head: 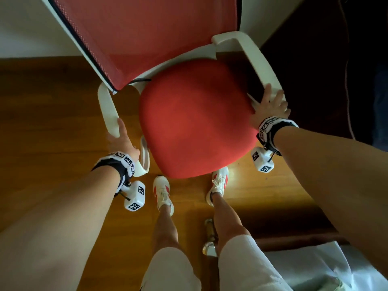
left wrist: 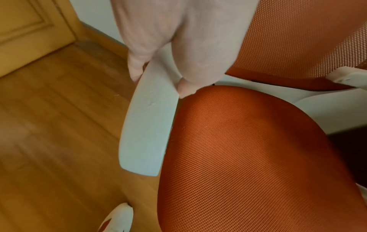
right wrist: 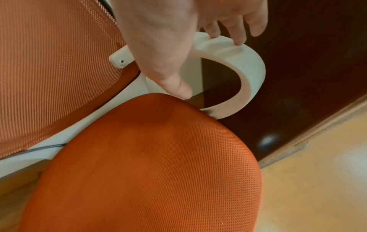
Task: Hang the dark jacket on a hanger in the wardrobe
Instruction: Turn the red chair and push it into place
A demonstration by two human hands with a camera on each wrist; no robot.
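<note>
No dark jacket, hanger or wardrobe interior can be made out in any view. I stand over a red mesh office chair (head: 195, 118) with white armrests. My left hand (head: 121, 141) grips the left armrest (head: 108, 110). In the left wrist view its thumb and fingers (left wrist: 137, 67) curl round that armrest (left wrist: 147, 125). My right hand (head: 270, 108) lies on the right armrest (head: 258, 59) with its fingers spread. In the right wrist view its fingertips (right wrist: 238, 40) touch the armrest's top (right wrist: 252, 75) and the thumb points down toward the seat (right wrist: 149, 164).
The chair's red backrest (head: 147, 34) leans toward a white wall. Around it is wooden floor (head: 52, 101), and a wooden door (left wrist: 29, 23) stands at the left. A dark brown surface (head: 315, 70) rises right of the chair. My feet (head: 162, 192) are by the seat's front edge. A metallic object (head: 210, 238) lies behind them.
</note>
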